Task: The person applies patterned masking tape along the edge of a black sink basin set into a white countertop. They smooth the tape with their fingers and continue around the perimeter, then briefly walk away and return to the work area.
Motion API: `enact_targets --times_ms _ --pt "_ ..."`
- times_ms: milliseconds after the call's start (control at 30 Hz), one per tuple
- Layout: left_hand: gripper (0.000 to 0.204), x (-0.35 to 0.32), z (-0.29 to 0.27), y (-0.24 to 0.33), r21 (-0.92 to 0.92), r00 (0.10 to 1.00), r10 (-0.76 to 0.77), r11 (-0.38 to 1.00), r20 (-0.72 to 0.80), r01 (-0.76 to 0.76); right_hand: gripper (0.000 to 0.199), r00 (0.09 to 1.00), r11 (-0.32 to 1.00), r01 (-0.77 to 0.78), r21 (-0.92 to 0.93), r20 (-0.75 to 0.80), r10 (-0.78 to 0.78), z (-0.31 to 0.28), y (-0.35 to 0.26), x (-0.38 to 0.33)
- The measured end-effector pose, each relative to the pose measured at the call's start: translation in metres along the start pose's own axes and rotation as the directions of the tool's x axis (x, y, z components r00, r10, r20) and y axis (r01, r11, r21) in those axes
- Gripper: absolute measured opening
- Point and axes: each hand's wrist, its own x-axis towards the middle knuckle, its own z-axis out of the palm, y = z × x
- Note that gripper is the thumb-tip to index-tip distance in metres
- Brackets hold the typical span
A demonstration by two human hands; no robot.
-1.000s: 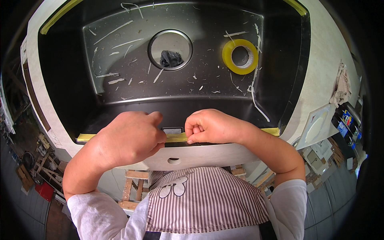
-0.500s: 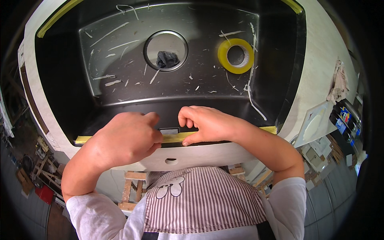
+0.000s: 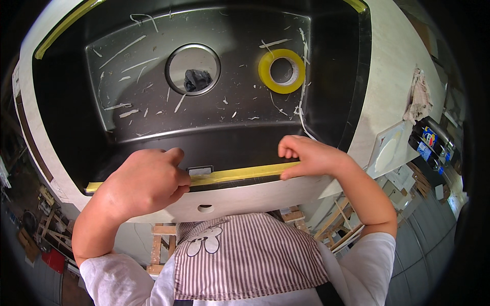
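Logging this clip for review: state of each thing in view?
Sink, littered with scraps
Drain hole, uncovered
Dark wad, crumpled
Roll, lying flat
Rag, crumpled
Near tape, running along sink's near edge
Left hand, bent over near tape, grip hidden
Right hand, thumb and curled fingers apart

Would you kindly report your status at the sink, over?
Left hand curled at yellow tape. Right hand farther along it, thumb apart from fingers. Roll, scraps in sink.

Beige rag on R, dk btls
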Motion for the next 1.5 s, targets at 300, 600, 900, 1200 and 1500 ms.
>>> enact_targets --times_ms 300,600,900,1200,1500 --pt "0.013 0.0 0.001 0.002 0.026 1.0 -0.026 0.999 0.015 0.026 0.045 0.995 0.991 -0.074 -0.11 0.057 0.081 -0.023 0.014 -0.014" --pt "0.047 -0.013 0.004 -0.012 -0.248 0.988 -0.137 0.962 -0.074 0.115 0.045 0.954 0.949 0.291 0.12 0.045 -0.298 0.036 -0.028 0.06" --pt "0.035 -0.048 0.075 -0.028 -0.763 0.687 -0.641 0.617 -0.343 0.195 0.04 0.917 0.906 0.265 0.331 0.204 -0.343 0.064 -0.072 0.121" --pt "0.029 -0.03 0.118 -0.027 -0.857 0.534 -0.673 0.353 -0.511 -0.375 0.03 0.912 0.885 0.211 0.415 0.242 -0.331 0.065 -0.073 0.121" --pt "0.031 -0.045 0.103 -0.037 -0.804 0.49 -0.647 0.541 -0.585 -0.246 0.021 0.902 0.887 0.215 0.408 0.265 -0.34 0.063 -0.074 0.126"
